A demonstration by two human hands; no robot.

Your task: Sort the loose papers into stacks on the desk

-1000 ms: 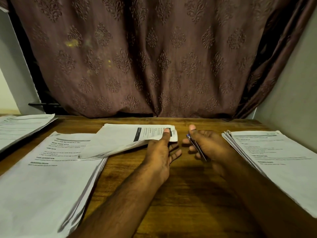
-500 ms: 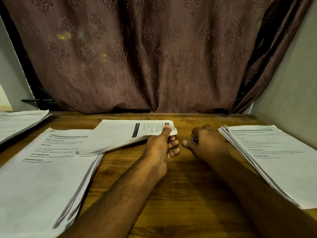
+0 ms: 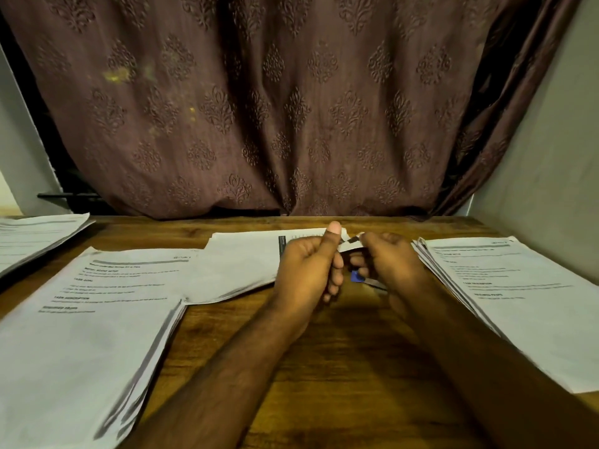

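Note:
My left hand (image 3: 308,270) pinches the right corner of a thin bundle of printed papers (image 3: 240,267) that lies across the middle of the wooden desk (image 3: 340,367), its left end overlapping a big stack (image 3: 81,335). My right hand (image 3: 389,267) touches the same corner from the right and also holds a pen with a blue end (image 3: 358,277). Another stack (image 3: 525,296) lies at the right, and a third stack (image 3: 35,238) sits at the far left.
A brown patterned curtain (image 3: 291,108) hangs right behind the desk's back edge. A grey wall (image 3: 551,189) borders the desk on the right. Bare wood shows between the stacks, in front of my hands.
My right hand has moved left to the bundle's corner and now meets my left hand there. The bundle's right corner has lifted a little; the pen has turned in my right hand.

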